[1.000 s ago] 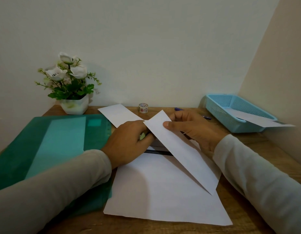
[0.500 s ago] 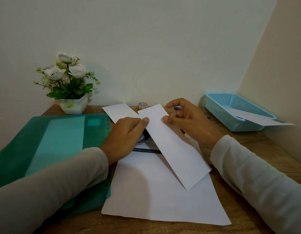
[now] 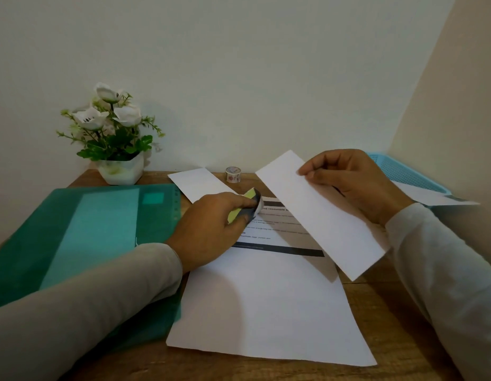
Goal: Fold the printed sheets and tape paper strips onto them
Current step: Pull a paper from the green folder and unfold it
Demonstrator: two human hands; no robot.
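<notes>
paper strip (image 3: pixel 321 215): white, blank on the side showing, held in the air over the right far part of the printed sheet (image 3: pixel 266 306), shadow under it. its long axis runs diagonal, far end pointing up-left toward the wall, near end pointing down-right toward the right sleeve. near corner hangs past the sheet's right edge.

right hand (image 3: pixel 357 182) pinches the strip close to its far end, thumb on top, curled fingers behind the paper.

printed sheet lies flat on the wooden table (image 3: pixel 390 312), long axis near to far, leaning a bit right. near part is plain white. far part shows text lines between dark bars, text upright to the person, right side covered by the strip.

left hand (image 3: pixel 208 224) grips a small yellow-green and dark grey tool (image 3: pixel 243 206), fingers curled round it. the tool points far-right, white tip at the far left of the printed block. cannot tell if the tip touches the paper.

second white strip (image 3: pixel 200 182) lies flat beyond the left hand, pointing far-left. small patterned tape roll (image 3: pixel 233 174) stands by the wall, between the two strips.

green folder (image 3: pixel 87 229) left of the sheet, under the left sleeve. white flowers in a white pot (image 3: pixel 120 169) at the far left. blue basket (image 3: pixel 404 174) far right behind the right hand, with a loose sheet (image 3: pixel 431 198) sticking out over its rim.
</notes>
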